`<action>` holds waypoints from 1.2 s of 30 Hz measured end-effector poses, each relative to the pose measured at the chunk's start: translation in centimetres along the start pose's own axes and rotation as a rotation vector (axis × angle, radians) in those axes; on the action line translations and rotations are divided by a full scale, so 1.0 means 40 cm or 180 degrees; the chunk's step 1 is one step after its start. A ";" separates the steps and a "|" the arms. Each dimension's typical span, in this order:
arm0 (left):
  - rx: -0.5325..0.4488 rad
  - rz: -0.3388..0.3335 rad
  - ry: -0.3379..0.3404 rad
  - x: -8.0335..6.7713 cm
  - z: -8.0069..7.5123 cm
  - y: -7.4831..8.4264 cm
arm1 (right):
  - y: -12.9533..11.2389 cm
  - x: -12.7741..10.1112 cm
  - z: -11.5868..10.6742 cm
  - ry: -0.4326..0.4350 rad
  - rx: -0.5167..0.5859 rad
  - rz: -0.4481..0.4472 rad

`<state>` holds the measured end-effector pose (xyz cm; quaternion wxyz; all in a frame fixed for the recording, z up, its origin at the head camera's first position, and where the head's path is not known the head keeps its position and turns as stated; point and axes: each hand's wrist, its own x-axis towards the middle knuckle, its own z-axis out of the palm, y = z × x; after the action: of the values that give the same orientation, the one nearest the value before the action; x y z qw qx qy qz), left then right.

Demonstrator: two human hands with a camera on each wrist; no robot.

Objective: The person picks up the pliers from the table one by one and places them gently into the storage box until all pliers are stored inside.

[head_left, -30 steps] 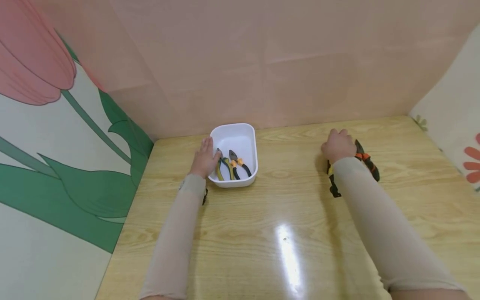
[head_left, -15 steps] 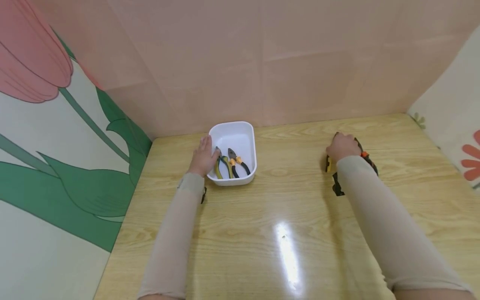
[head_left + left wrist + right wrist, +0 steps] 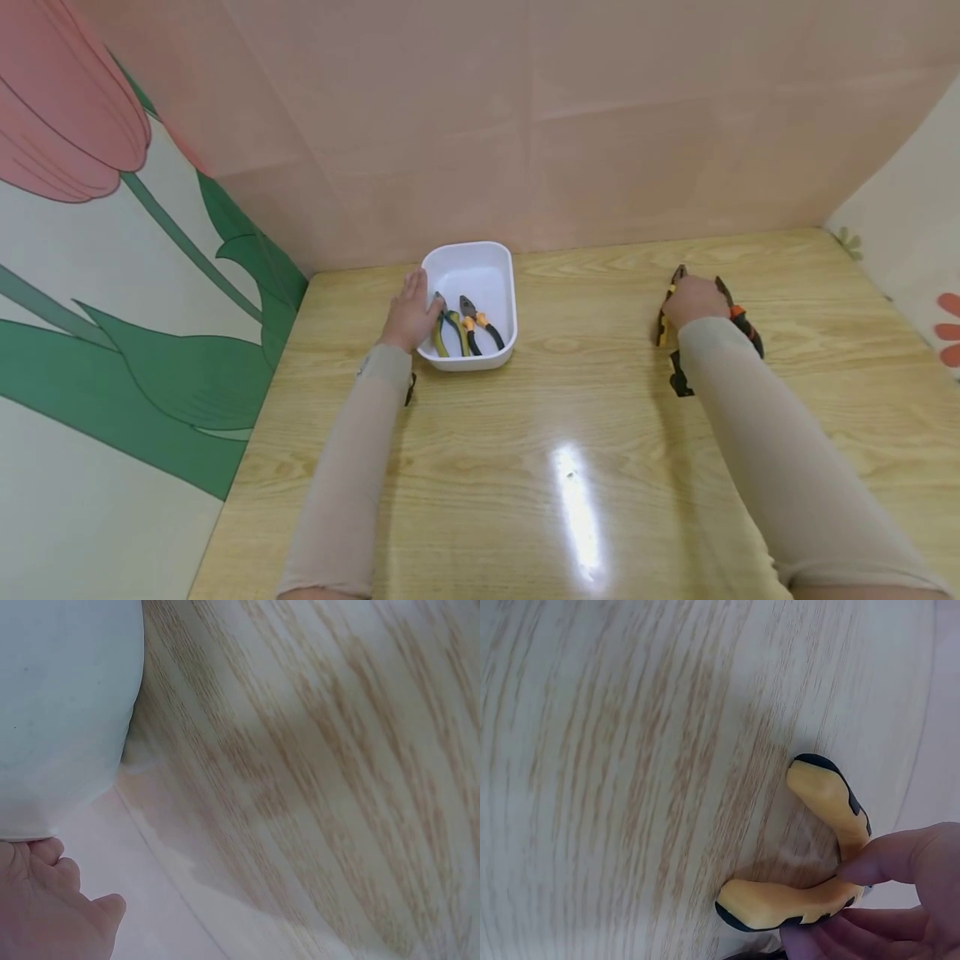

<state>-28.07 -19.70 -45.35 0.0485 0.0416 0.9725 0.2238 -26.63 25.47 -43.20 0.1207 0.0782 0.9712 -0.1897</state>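
On the pale wood-grain desk (image 3: 570,400), the person's right hand (image 3: 693,302) lies over a pair of yellow-and-black-handled pliers (image 3: 664,321), well to the right of the white rectangular plastic tray (image 3: 512,292). In the right wrist view the grip is curled: the fingertips (image 3: 900,859) pinch the pliers (image 3: 810,847) where the two yellow handles meet, and the handles splay out over the desk (image 3: 630,765), their black-tipped ends close to or on the wood. Just beside that hand, on its right, lies a second pair of dark pliers with an orange band (image 3: 738,321), partly hidden by the sleeve. A small black strap piece shows below the wrist. The person's left hand (image 3: 408,312) rests against the left outer wall of the tray, fingers straight and lying flat along the rim; the left wrist view shows the fingers (image 3: 52,907) touching the tray's rounded white corner (image 3: 60,712) with bare desk (image 3: 322,765) beside it. Inside the tray lie two more pairs side by side: olive-green-handled pliers (image 3: 444,327) nearer the left hand, and black-handled pliers with orange collars (image 3: 477,325) to their right, both with jaws pointing toward the pink back wall (image 3: 525,125).
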 end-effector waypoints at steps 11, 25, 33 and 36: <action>0.0006 -0.0039 -0.0036 -0.001 0.000 0.001 | 0.007 0.011 0.009 0.0064 -0.0085 -0.0004; 0.0010 -0.0064 -0.0045 0.003 0.006 -0.002 | 0.032 0.036 0.022 0.0028 -0.0112 0.0017; -0.0011 -0.0051 -0.0019 -0.001 0.004 -0.006 | 0.024 0.031 0.027 0.0042 -0.0090 0.0080; 0.0010 -0.0030 -0.0001 -0.002 0.003 -0.009 | 0.020 0.030 0.027 0.0054 -0.0100 0.0080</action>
<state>-28.01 -19.98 -45.59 0.0496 0.0370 0.9731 0.2220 -27.39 25.91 -44.75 0.1160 0.0902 0.9740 -0.1723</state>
